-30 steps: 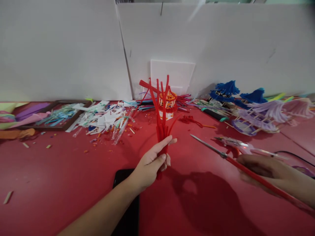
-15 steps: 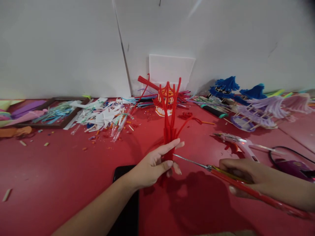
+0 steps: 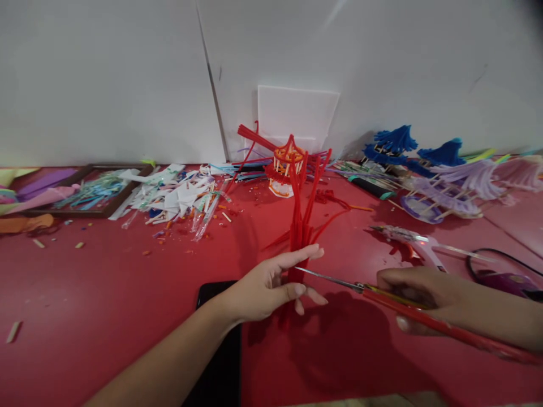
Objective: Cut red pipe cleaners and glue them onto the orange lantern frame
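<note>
My left hand (image 3: 271, 288) is closed lightly around a bundle of red pipe cleaners (image 3: 302, 232), thumb and fingers at its lower part. The bundle stands nearly upright, its loose strands fanning out at the top. In my right hand (image 3: 419, 297) are long, slim pliers (image 3: 365, 289) with red and yellow handles. Their thin metal tip reaches the bundle just beside my left fingers; whether the jaws are apart is too small to tell. Behind the bundle stands a small red and orange pagoda-like model (image 3: 286, 172) on a white base.
A glue gun (image 3: 418, 240) with a small red light lies at right, near a black cable (image 3: 477, 254). Pale purple (image 3: 445, 189) and blue pagoda-like models (image 3: 390, 144) stand behind it. A black phone-like slab (image 3: 220, 362) lies under my left forearm; scraps (image 3: 178, 195) and a brown frame (image 3: 85, 213) are at left.
The red bundle and my left hand have shifted slightly right, and the strands now lean right, uncovering more of the model behind. The pliers' tip stays at the bundle.
</note>
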`<state>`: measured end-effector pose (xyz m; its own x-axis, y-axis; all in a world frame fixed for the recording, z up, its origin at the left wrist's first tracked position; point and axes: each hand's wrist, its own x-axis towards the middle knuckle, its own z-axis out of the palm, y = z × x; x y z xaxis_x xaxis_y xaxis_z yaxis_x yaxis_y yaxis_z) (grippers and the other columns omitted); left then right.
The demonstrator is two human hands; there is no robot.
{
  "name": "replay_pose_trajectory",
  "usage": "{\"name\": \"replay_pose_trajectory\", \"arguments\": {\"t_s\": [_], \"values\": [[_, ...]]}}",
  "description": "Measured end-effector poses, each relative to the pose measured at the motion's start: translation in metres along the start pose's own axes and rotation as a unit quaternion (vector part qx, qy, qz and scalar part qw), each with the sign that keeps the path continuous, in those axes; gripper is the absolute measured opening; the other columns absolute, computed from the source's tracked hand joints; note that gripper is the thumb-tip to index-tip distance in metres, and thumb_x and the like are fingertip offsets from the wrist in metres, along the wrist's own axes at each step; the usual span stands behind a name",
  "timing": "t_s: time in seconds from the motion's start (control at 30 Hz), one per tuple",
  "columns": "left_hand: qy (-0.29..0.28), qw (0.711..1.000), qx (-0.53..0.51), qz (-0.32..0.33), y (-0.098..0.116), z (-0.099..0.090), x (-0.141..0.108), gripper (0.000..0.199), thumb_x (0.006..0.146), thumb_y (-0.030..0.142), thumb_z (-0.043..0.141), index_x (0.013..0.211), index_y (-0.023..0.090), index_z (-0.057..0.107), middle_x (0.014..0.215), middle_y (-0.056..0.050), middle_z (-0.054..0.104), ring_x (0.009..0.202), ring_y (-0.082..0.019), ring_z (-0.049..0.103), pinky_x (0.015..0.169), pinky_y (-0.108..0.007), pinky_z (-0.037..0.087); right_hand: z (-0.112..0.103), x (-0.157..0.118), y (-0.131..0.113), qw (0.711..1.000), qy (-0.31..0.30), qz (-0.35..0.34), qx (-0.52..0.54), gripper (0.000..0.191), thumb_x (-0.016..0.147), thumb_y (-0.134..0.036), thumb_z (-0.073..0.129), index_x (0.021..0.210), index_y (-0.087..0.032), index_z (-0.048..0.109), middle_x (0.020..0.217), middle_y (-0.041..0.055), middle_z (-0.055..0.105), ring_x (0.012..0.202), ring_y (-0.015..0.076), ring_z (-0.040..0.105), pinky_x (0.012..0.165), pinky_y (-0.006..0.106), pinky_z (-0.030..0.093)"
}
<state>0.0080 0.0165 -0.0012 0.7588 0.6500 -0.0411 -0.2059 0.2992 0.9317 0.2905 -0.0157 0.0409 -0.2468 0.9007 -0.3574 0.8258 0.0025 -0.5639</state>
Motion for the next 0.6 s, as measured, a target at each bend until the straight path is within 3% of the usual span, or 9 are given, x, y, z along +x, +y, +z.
{"name": "replay_pose_trajectory", "arguments": {"t_s": [0.1, 0.27, 0.6], "values": [[-0.01, 1.0, -0.018, -0.013, 0.0001, -0.0001, 0.0001, 0.053, 0.084, 0.017, 0.062, 0.13, 0.039, 0.051, 0.155, -0.009, 0.025, 0.099, -0.024, 0.069, 0.059, -0.02, 0.055, -0.0021, 0.0009, -0.0028, 0.991, -0.126, 0.004, 0.039, 0.025, 0.076, -0.042, 0.058, 0.067, -0.021, 0.049, 0.07, -0.0006, 0.049, 0.063, 0.0131, 0.045, 0.056, 0.023, 0.033], [-0.023, 0.998, -0.033, -0.04, -0.0005, 0.0001, -0.0005, 0.051, 0.083, 0.016, 0.063, 0.128, 0.038, 0.054, 0.154, -0.006, 0.028, 0.114, -0.029, 0.06, 0.064, -0.022, 0.058, -0.0029, 0.001, -0.0026, 0.982, -0.165, 0.017, 0.087, 0.032, 0.077, -0.044, 0.058, 0.064, -0.021, 0.04, 0.063, -0.0042, 0.035, 0.057, 0.0113, 0.031, 0.053, 0.025, 0.024], [-0.025, 0.994, -0.065, -0.079, 0.0019, -0.0016, -0.0013, 0.053, 0.079, 0.01, 0.066, 0.125, 0.034, 0.057, 0.151, -0.004, 0.033, 0.124, -0.031, 0.051, 0.066, -0.022, 0.059, -0.0077, 0.0018, -0.0089, 0.976, -0.179, 0.021, 0.121, 0.029, 0.073, -0.036, 0.062, 0.062, -0.021, 0.04, 0.061, -0.0068, 0.032, 0.054, 0.0083, 0.026, 0.051, 0.023, 0.021]]}}
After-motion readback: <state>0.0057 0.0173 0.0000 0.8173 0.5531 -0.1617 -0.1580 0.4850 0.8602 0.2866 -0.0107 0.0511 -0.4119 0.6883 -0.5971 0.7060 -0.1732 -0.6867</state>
